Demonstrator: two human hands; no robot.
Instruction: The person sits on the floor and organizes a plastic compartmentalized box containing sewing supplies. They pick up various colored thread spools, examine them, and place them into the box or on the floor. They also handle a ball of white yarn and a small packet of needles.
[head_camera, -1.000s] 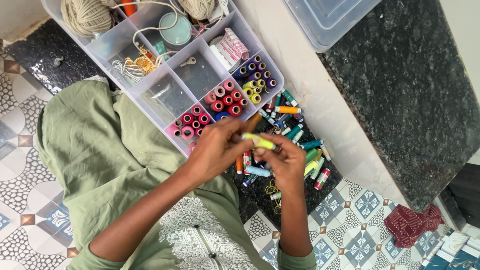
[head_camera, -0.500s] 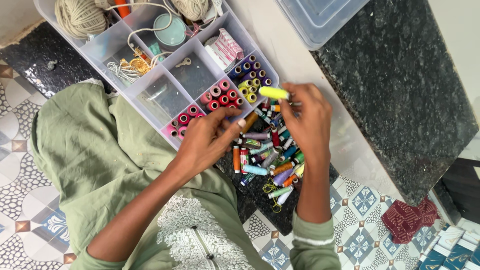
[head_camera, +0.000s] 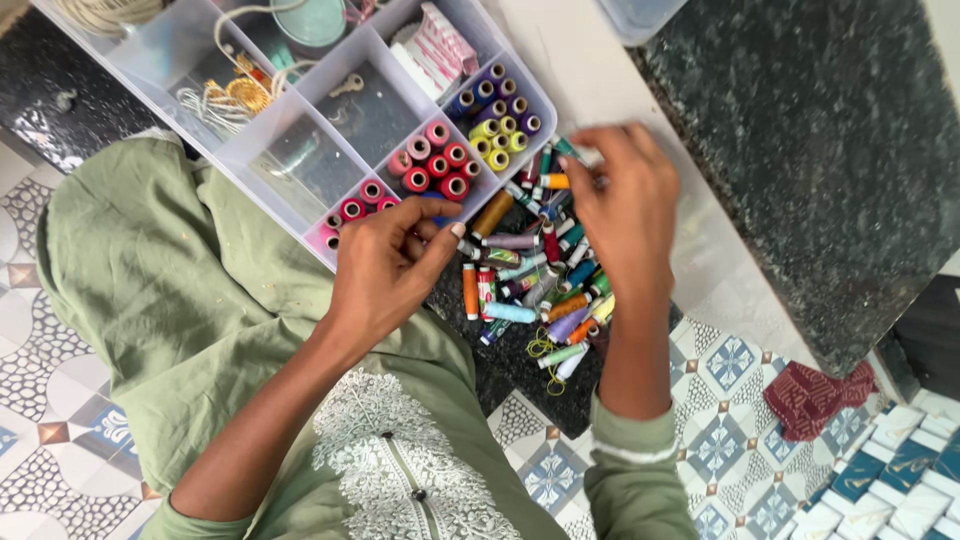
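Sorted so far: the clear plastic organizer box (head_camera: 300, 190) has four small rows of thread spools standing up. There are purple spools (head_camera: 490, 95), yellow spools (head_camera: 497, 140), red and pink spools (head_camera: 432, 165) and more pink ones (head_camera: 355, 205) in its sections.
Left to sort: a big loose pile of mixed thread spools (head_camera: 535, 290) lies on the dark stone slab (head_camera: 520, 380), just beside the box.
Left hand: the left hand (head_camera: 385, 265) rests at the edge of the box, fingers curled loosely, half open. I cannot tell if it holds anything.
Right hand: the right hand (head_camera: 620, 205) is over the top of the pile, near the yellow spools. Its fingers are bent down, touching the spools there. I cannot tell if it grips one.
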